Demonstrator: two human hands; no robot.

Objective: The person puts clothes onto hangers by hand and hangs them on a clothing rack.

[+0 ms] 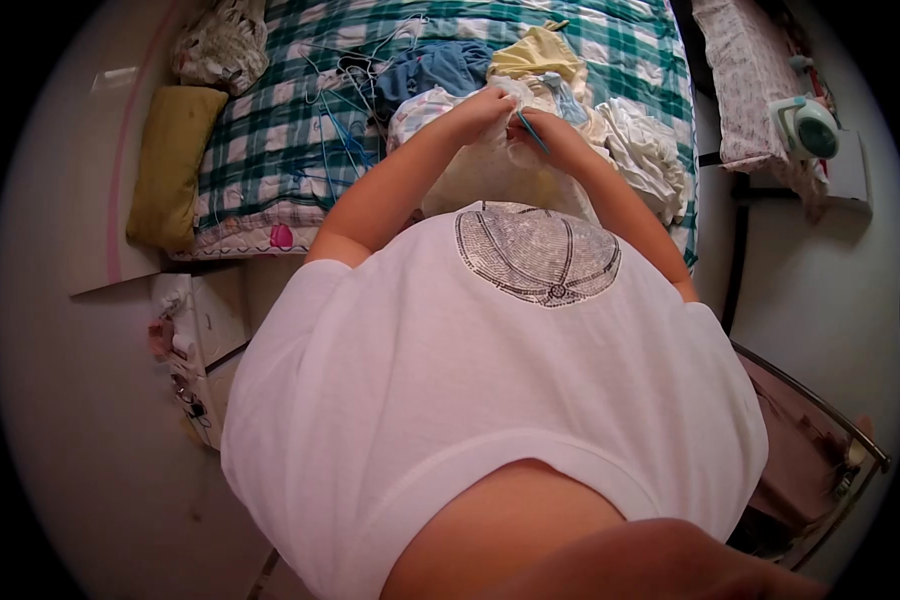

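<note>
My left hand (pixel 482 112) is closed on the upper edge of a thin, pale garment (pixel 490 175) that hangs in front of me. Close beside it on the right, my right hand (pixel 550 138) is closed around a blue hanger (pixel 533 131), of which a short piece shows against the garment. Most of the hanger is hidden by the hand and cloth. Behind my hands lie a blue garment (pixel 435 72) and a yellow garment (pixel 542 55). White clothes (pixel 642 150) are heaped to the right.
Several loose hangers (pixel 345 140) lie on the green plaid bedding (pixel 260 150). An olive pillow (pixel 173 165) and a bundled pale cloth (pixel 222 45) are at the left. On the right stands a small fan (pixel 810 130); a metal rail (pixel 810 400) curves below it.
</note>
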